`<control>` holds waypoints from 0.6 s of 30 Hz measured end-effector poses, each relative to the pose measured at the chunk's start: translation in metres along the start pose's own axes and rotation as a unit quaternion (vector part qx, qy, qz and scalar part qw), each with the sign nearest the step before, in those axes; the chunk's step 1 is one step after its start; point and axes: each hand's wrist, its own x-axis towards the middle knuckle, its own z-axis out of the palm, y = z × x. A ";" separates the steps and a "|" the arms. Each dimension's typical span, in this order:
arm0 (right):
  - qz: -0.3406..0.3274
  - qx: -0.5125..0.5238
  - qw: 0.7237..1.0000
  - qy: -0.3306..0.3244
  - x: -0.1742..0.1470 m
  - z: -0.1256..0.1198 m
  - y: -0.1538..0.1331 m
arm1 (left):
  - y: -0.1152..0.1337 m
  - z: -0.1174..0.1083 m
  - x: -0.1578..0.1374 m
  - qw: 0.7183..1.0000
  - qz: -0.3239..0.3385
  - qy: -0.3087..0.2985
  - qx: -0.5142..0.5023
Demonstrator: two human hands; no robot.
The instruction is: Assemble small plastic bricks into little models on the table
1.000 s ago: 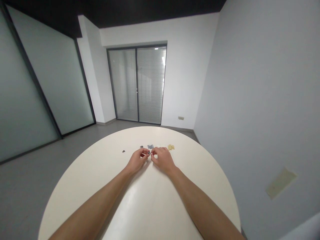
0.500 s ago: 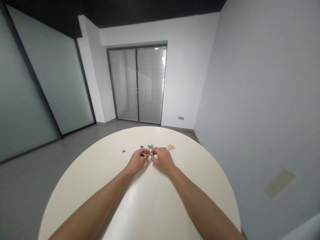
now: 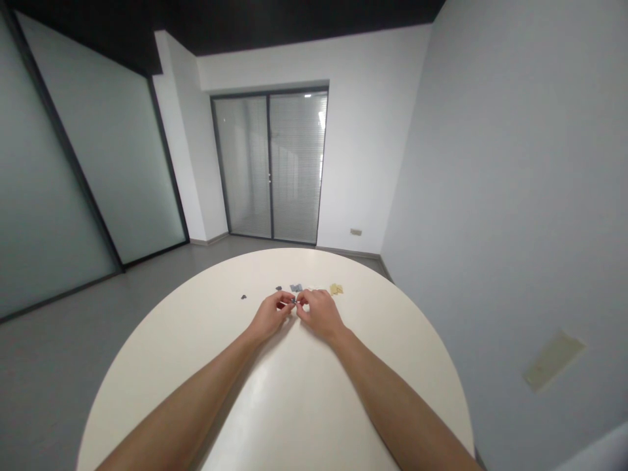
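Over the far part of the round white table [image 3: 275, 405], my two hands meet fingertip to fingertip. Between them is a small dark piece [image 3: 294, 300], too tiny to name more closely. My left hand [image 3: 271, 313] pinches it from the left, and my right hand [image 3: 318, 311] has thumb and fingers closed at its right side. Just beyond the fingers lie small grey-blue pieces [image 3: 296, 287] and a dark piece [image 3: 279, 288]. Yellow pieces [image 3: 336, 288] rest past my right hand. Some white pieces behind that hand are partly hidden.
Off to the left on the table sits another small dark piece [image 3: 243, 297]. The table's curved far edge [image 3: 289, 248] runs behind the pieces. Beyond stand a glass door with blinds [image 3: 294, 170] and frosted glass panels [image 3: 98, 124]; a grey wall [image 3: 515, 163] rises at the right.
Hardly anything differs. My fingertips have shifted very slightly around the small dark piece, and the whole view has moved by a few pixels.
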 end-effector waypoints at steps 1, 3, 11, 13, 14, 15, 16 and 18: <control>0.000 0.001 1.000 0.000 0.000 0.000 0.000 | 0.000 0.000 0.000 1.000 0.001 -0.001 0.002; 0.001 0.005 1.000 0.000 0.000 0.000 0.000 | -0.001 0.000 0.000 1.000 0.003 -0.002 0.007; 0.007 0.016 1.000 -0.004 0.000 0.001 0.001 | 0.003 -0.001 0.000 1.000 0.003 -0.007 0.009; 0.009 0.016 1.000 -0.004 0.000 0.001 0.001 | 0.004 -0.001 0.000 1.000 0.006 -0.008 0.011; 0.010 0.016 1.000 -0.003 0.000 0.001 0.000 | 0.005 -0.001 0.000 1.000 0.008 -0.009 0.013; 0.010 0.016 1.000 -0.003 0.000 0.001 0.000 | 0.006 -0.001 0.000 1.000 0.009 -0.009 0.015; 0.010 0.017 1.000 -0.003 0.001 0.001 0.000 | 0.007 -0.001 0.000 1.000 0.008 -0.009 0.017; 0.009 0.018 1.000 -0.005 0.001 0.000 0.000 | 0.009 -0.001 0.000 1.000 0.009 -0.009 0.023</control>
